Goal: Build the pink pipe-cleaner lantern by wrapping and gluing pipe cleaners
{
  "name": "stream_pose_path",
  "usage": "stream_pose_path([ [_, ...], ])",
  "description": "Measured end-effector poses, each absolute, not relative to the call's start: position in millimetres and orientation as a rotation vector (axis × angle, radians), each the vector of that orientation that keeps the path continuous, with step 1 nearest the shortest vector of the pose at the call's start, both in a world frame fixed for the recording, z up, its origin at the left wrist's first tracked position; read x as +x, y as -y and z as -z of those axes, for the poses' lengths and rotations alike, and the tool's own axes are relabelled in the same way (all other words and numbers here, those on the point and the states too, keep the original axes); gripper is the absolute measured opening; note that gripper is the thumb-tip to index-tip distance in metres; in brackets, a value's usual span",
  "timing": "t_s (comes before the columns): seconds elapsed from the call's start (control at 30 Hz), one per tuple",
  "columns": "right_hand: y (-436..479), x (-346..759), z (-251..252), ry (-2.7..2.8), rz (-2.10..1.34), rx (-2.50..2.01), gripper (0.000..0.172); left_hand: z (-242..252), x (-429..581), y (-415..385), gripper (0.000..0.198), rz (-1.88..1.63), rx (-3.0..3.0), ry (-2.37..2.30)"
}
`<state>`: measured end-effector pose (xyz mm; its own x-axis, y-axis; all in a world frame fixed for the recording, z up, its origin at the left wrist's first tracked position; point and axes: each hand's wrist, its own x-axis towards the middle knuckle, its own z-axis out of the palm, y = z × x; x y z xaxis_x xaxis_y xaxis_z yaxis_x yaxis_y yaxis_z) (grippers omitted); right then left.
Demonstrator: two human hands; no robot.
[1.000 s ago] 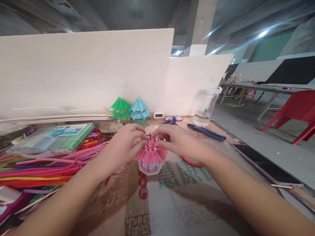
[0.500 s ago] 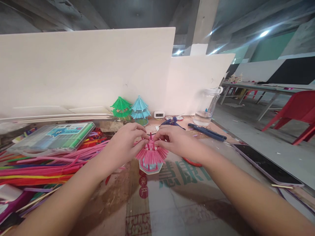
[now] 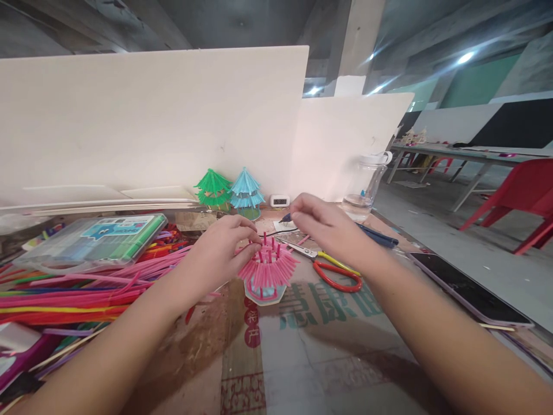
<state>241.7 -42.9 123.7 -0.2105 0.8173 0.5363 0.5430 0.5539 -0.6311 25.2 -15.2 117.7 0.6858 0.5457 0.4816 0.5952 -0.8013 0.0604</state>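
Note:
A small pink pavilion model (image 3: 270, 274) made of fuzzy stems stands on a pale many-sided base, with several short posts rising above its fringed roof. My left hand (image 3: 227, 242) is closed at the upper left of the model, thumb and fingers pinching there and hiding that side. Beyond it to the right, my right hand (image 3: 322, 222) is curled over a dark blue glue gun (image 3: 286, 218). Only the gun's tip shows to the left of the fingers. Scissors (image 3: 339, 275) with red and yellow handles lie below my right wrist.
Green (image 3: 213, 187) and light blue pavilion models (image 3: 246, 190) stand at the back beside a small clock (image 3: 280, 200). Fuzzy stems (image 3: 86, 294) and a plastic case (image 3: 99, 239) crowd the left. A water jug (image 3: 363, 187), pliers (image 3: 380, 235) and a phone (image 3: 466, 288) are on the right.
My right hand has left the pink model and moved right and away to the glue gun. The scissors and the model's posts are now uncovered. My left hand stays in place.

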Motion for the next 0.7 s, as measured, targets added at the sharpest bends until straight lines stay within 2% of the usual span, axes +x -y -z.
stream_pose_path([
  [0.2,42.0,260.9,-135.1,1.76,-0.256,-1.155,0.034,-118.2,22.3,12.3,0.026,0.782,-2.815,0.919],
  [0.37,42.2,259.7,-133.8,1.825,-0.335,-1.116,0.023,-119.2,22.8,14.3,0.026,0.924,-2.756,0.974],
  [0.7,59.3,224.8,-123.5,2.089,-0.334,-1.004,0.019,-118.1,28.9,27.1,0.018,1.186,-2.594,0.723],
])
